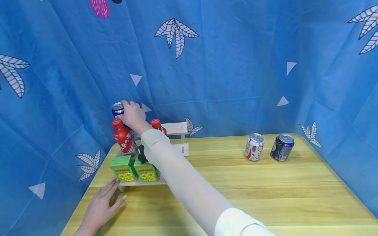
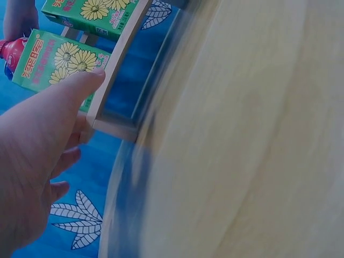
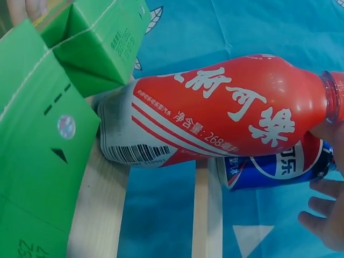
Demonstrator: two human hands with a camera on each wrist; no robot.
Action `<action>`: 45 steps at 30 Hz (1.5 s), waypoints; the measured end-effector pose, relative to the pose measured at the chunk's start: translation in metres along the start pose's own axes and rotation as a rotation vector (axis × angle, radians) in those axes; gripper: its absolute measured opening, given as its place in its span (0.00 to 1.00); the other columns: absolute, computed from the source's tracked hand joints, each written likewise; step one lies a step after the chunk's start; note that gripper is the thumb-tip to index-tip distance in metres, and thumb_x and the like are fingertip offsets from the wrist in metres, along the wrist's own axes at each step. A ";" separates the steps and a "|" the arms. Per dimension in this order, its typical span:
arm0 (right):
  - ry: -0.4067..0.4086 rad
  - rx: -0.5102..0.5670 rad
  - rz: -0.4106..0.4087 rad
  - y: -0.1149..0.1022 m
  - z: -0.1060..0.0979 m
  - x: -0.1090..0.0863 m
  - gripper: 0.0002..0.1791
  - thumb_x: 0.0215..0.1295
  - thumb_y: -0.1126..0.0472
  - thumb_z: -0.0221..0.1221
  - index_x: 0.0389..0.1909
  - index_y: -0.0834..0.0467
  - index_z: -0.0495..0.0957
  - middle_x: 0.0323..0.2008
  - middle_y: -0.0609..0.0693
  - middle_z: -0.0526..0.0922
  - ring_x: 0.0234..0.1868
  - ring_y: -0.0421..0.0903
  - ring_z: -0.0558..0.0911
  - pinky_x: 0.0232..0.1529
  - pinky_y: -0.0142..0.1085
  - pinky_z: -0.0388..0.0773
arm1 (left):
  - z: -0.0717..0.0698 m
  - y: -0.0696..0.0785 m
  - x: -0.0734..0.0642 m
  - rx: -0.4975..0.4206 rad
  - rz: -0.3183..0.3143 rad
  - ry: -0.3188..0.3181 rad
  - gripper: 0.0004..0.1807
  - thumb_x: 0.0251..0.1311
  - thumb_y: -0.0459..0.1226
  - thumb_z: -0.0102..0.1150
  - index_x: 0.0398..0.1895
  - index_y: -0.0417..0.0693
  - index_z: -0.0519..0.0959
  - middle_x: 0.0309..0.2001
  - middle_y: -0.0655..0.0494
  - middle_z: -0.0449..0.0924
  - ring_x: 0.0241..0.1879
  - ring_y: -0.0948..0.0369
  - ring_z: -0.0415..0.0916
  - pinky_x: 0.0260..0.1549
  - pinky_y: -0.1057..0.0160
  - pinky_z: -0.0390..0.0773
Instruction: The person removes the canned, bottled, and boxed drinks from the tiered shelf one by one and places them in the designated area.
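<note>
At the left end of the table stands a tiered wooden rack [image 1: 174, 127]. My right hand [image 1: 133, 114] reaches over it and holds a blue cola can [image 1: 117, 107] by its upper part, at the back-left of the upper tier. In the right wrist view the can [image 3: 277, 167] lies partly behind a red cola bottle [image 3: 226, 110]. Beside the rack's front-left corner, my left hand [image 1: 100, 205] has its fingers extended and touching that corner, thumb spread away. Two green drink cartons [image 1: 123, 168] with yellow flowers stand on the front tier.
A second red-capped bottle [image 1: 156, 124] shows behind my right forearm. On the table's right side stand a white Coca-Cola can [image 1: 254, 147] and a dark blue can [image 1: 282, 147]. A blue patterned curtain [image 1: 224, 65] hangs close behind the table and along both sides.
</note>
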State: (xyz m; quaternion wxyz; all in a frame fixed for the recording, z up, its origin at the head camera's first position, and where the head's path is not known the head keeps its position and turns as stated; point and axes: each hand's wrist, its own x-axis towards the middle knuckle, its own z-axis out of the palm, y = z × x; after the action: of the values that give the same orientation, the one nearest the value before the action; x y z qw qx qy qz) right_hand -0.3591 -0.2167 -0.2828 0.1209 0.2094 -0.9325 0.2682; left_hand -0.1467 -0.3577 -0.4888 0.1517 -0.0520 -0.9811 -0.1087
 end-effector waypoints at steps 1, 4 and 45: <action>-0.001 0.008 -0.001 0.000 0.000 0.000 0.37 0.63 0.40 0.61 0.71 0.43 0.62 0.60 0.42 0.75 0.59 0.39 0.74 0.56 0.33 0.80 | 0.000 0.000 0.000 0.000 0.001 0.001 0.41 0.60 0.58 0.60 0.69 0.40 0.67 0.69 0.36 0.65 0.67 0.37 0.64 0.64 0.31 0.61; -0.004 0.030 0.002 0.000 0.000 0.000 0.37 0.63 0.40 0.61 0.71 0.44 0.61 0.60 0.42 0.76 0.58 0.39 0.76 0.55 0.32 0.81 | -0.001 0.001 0.001 -0.002 -0.003 0.000 0.41 0.61 0.57 0.59 0.69 0.40 0.67 0.69 0.36 0.65 0.67 0.37 0.64 0.65 0.31 0.60; 0.154 -0.121 -0.022 -0.005 -0.022 -0.017 0.34 0.63 0.40 0.61 0.65 0.51 0.67 0.55 0.44 0.79 0.55 0.40 0.79 0.54 0.33 0.79 | -0.003 0.005 -0.003 -0.006 0.001 0.016 0.41 0.60 0.57 0.60 0.68 0.39 0.68 0.68 0.35 0.66 0.67 0.36 0.63 0.64 0.31 0.60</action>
State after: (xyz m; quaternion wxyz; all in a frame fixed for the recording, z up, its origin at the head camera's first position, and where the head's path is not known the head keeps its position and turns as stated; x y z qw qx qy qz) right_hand -0.3391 -0.2027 -0.2679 0.2076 0.1908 -0.9326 0.2253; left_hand -0.1426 -0.3541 -0.4864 0.1594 -0.0519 -0.9795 -0.1119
